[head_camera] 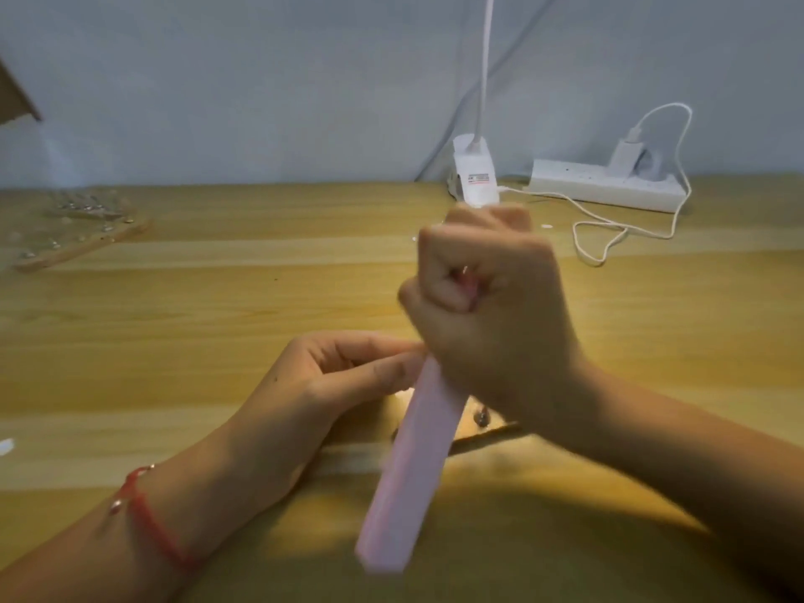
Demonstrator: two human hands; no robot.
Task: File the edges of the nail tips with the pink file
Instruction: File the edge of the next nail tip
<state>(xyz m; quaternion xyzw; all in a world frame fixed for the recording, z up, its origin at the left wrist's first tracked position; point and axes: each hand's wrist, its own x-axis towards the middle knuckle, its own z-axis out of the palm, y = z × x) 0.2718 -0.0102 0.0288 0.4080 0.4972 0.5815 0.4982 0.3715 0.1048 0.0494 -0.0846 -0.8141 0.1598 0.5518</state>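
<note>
Wooden desk [195, 298], centre frame: right hand [487, 306] fists the file [417, 463], mid-filing I judge; left hand [330, 376] closes at its edge, on what I cannot tell. Next I need short, steady strokes.

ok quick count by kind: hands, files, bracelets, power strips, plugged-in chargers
hands: 2, the left hand and the right hand
pink file: 1
red bracelet: 1
power strip: 1
charger: 1
total: 6
</note>
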